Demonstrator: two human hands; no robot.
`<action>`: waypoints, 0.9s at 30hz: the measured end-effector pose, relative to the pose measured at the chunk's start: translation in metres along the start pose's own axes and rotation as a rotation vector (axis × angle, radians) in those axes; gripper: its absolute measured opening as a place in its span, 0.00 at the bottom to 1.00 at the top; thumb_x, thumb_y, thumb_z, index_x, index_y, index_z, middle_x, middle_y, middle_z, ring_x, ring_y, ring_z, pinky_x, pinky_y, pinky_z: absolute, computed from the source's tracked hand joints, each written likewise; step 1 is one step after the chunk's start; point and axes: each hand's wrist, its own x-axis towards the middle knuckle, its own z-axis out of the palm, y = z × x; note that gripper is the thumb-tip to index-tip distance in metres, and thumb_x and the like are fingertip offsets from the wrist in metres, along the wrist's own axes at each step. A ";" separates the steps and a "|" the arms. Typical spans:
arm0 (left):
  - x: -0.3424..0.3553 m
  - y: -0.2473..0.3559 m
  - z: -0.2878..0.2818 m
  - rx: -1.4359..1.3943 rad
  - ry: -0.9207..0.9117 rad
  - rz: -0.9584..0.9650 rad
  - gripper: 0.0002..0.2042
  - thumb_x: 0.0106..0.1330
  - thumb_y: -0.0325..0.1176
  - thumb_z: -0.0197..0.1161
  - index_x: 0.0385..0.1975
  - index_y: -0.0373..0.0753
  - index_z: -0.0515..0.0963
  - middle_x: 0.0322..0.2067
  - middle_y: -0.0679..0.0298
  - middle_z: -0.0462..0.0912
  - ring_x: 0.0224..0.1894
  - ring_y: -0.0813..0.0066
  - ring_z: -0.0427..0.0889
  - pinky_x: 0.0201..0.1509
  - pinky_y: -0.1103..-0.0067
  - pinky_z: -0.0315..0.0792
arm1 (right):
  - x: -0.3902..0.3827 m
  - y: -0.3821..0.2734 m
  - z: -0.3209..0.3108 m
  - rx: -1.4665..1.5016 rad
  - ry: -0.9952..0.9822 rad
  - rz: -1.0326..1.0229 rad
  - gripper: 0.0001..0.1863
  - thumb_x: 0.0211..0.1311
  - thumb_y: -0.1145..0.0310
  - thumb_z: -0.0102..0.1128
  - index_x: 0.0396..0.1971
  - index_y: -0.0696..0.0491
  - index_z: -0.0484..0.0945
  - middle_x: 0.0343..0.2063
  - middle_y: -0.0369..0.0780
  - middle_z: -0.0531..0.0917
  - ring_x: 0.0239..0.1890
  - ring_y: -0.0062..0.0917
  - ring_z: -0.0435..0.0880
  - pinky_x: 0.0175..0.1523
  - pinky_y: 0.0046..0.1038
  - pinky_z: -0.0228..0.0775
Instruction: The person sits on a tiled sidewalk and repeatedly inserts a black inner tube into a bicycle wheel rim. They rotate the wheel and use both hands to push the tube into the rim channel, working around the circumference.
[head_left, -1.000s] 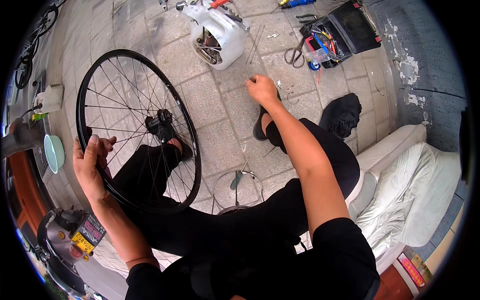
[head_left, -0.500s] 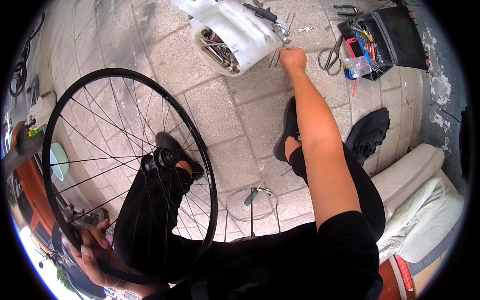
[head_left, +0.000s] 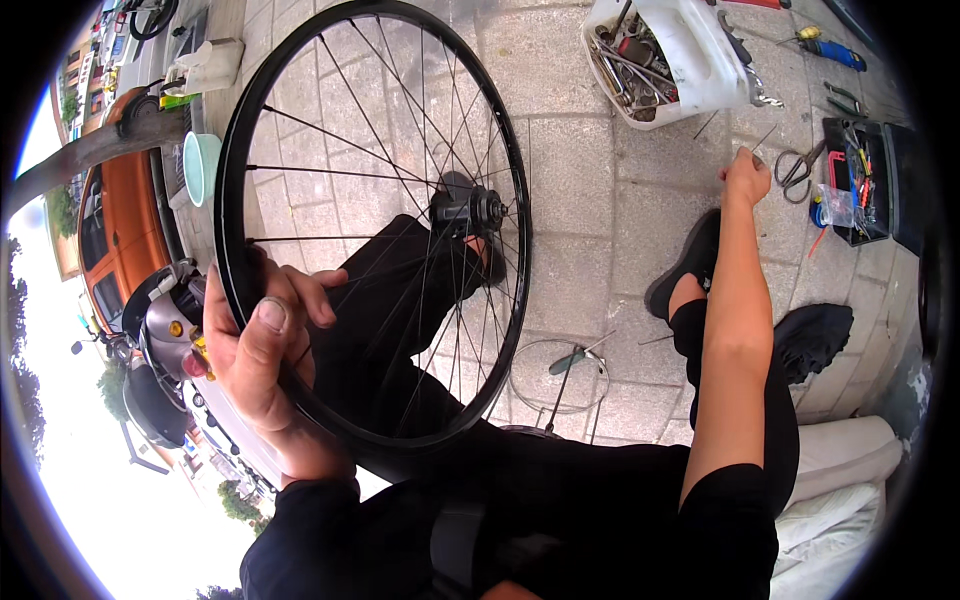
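Note:
A black spoked bicycle wheel (head_left: 519, 150) stands tilted over my left leg, its dark hub (head_left: 468, 210) facing up and to the right. My left hand (head_left: 265, 340) grips the rim at its lower left, the thumb on the near side and the fingers reaching in between the spokes. Out over the paving, my right hand (head_left: 746, 180) is closed in a pinch. A thin spoke-like rod (head_left: 767, 136) sticks out from its fingertips. Another thin rod (head_left: 706, 125) lies on the ground close by, beside the white cut-open jug (head_left: 690, 60) full of metal tools.
Scissors (head_left: 797, 175) and an open black toolbox (head_left: 868, 238) lie right of my right hand. Pliers (head_left: 843, 98) and a blue-handled screwdriver (head_left: 835, 53) are farther off. A black cloth (head_left: 815, 340) rests by my right leg, and a wire-hoop stand (head_left: 556, 400) is between my legs.
The view has swung left. My right hand has drawn back from the jug's edge with the thin rod. The wheel has risen in my left hand, which now shows more fully.

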 end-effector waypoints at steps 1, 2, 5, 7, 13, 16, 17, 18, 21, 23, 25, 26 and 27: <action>-0.003 0.004 -0.001 -0.018 -0.018 0.000 0.22 0.65 0.37 0.69 0.49 0.27 0.71 0.22 0.64 0.69 0.29 0.67 0.79 0.55 0.54 0.81 | -0.020 0.003 -0.014 0.077 0.043 0.014 0.21 0.67 0.70 0.60 0.54 0.68 0.75 0.29 0.46 0.84 0.20 0.26 0.79 0.25 0.30 0.76; -0.006 0.005 0.001 -0.019 -0.022 -0.005 0.19 0.67 0.35 0.67 0.47 0.28 0.71 0.22 0.64 0.69 0.29 0.67 0.79 0.55 0.53 0.80 | -0.038 0.005 -0.031 0.161 0.095 0.025 0.23 0.67 0.73 0.58 0.59 0.69 0.72 0.32 0.46 0.84 0.22 0.26 0.80 0.26 0.31 0.76; -0.014 -0.003 -0.017 -0.085 -0.119 0.026 0.12 0.71 0.31 0.64 0.43 0.31 0.70 0.21 0.64 0.71 0.31 0.67 0.81 0.57 0.54 0.80 | -0.100 0.000 -0.071 0.357 0.056 -0.113 0.24 0.69 0.77 0.52 0.63 0.68 0.68 0.37 0.46 0.85 0.26 0.25 0.80 0.28 0.28 0.75; -0.022 -0.013 -0.024 -0.143 -0.133 0.044 0.09 0.72 0.28 0.62 0.41 0.31 0.70 0.21 0.64 0.74 0.30 0.69 0.83 0.57 0.59 0.82 | -0.123 -0.014 -0.088 0.393 0.075 -0.238 0.24 0.70 0.78 0.51 0.65 0.68 0.66 0.37 0.46 0.85 0.24 0.24 0.79 0.28 0.26 0.73; -0.080 -0.019 0.005 -0.129 -0.040 0.076 0.13 0.71 0.29 0.66 0.44 0.28 0.70 0.28 0.59 0.83 0.30 0.73 0.83 0.45 0.74 0.82 | -0.262 -0.154 -0.132 0.413 -0.420 -0.365 0.19 0.69 0.68 0.60 0.55 0.64 0.81 0.29 0.33 0.81 0.24 0.13 0.71 0.30 0.19 0.62; -0.110 -0.026 0.034 -0.260 -0.047 0.134 0.23 0.69 0.32 0.68 0.53 0.24 0.66 0.30 0.61 0.83 0.29 0.81 0.80 0.35 0.81 0.76 | -0.340 -0.229 -0.159 0.255 -0.668 -0.796 0.16 0.72 0.67 0.60 0.51 0.61 0.85 0.34 0.32 0.85 0.33 0.13 0.78 0.42 0.18 0.72; -0.122 -0.030 0.045 -0.273 -0.054 0.137 0.25 0.69 0.33 0.68 0.55 0.22 0.65 0.30 0.61 0.83 0.30 0.81 0.80 0.35 0.81 0.75 | -0.364 -0.245 -0.164 0.220 -0.766 -0.934 0.15 0.73 0.66 0.60 0.51 0.58 0.86 0.35 0.33 0.86 0.33 0.15 0.80 0.44 0.20 0.73; -0.131 -0.033 0.056 -0.222 -0.060 0.155 0.26 0.69 0.33 0.68 0.57 0.22 0.64 0.32 0.60 0.83 0.32 0.80 0.80 0.37 0.79 0.76 | -0.385 -0.261 -0.164 0.185 -0.864 -1.075 0.14 0.74 0.65 0.60 0.51 0.55 0.87 0.36 0.34 0.88 0.33 0.17 0.81 0.46 0.22 0.75; -0.146 -0.045 0.088 -0.232 -0.144 0.243 0.26 0.72 0.30 0.66 0.59 0.19 0.60 0.38 0.58 0.84 0.36 0.81 0.81 0.41 0.81 0.75 | -0.441 -0.285 -0.161 -0.135 -1.073 -1.046 0.12 0.75 0.72 0.58 0.51 0.60 0.83 0.33 0.32 0.85 0.34 0.15 0.78 0.38 0.22 0.71; -0.148 -0.053 0.104 -0.286 -0.205 0.366 0.28 0.74 0.32 0.66 0.60 0.20 0.58 0.43 0.53 0.84 0.49 0.75 0.82 0.53 0.77 0.77 | -0.440 -0.278 -0.138 -0.335 -1.096 -1.290 0.12 0.76 0.68 0.58 0.51 0.58 0.83 0.30 0.31 0.83 0.33 0.14 0.78 0.38 0.23 0.71; -0.145 -0.047 0.104 -0.403 -0.439 0.263 0.30 0.73 0.36 0.68 0.62 0.20 0.61 0.47 0.51 0.84 0.55 0.70 0.82 0.59 0.74 0.77 | -0.395 -0.252 -0.124 -0.246 -0.882 -1.434 0.14 0.75 0.65 0.60 0.52 0.55 0.85 0.36 0.35 0.88 0.41 0.17 0.84 0.49 0.23 0.76; -0.134 -0.049 0.083 -0.350 -0.524 0.216 0.31 0.73 0.39 0.69 0.63 0.20 0.64 0.48 0.51 0.84 0.55 0.68 0.83 0.60 0.73 0.77 | -0.399 -0.254 -0.123 -0.254 -0.864 -1.416 0.14 0.73 0.64 0.62 0.51 0.53 0.86 0.38 0.39 0.88 0.44 0.25 0.83 0.53 0.27 0.76; -0.121 -0.055 0.058 -0.295 -0.611 0.163 0.32 0.72 0.42 0.70 0.63 0.21 0.68 0.49 0.51 0.85 0.56 0.66 0.83 0.61 0.72 0.77 | -0.405 -0.253 -0.125 -0.260 -0.846 -1.393 0.13 0.71 0.63 0.63 0.50 0.51 0.87 0.41 0.43 0.88 0.47 0.32 0.83 0.56 0.32 0.75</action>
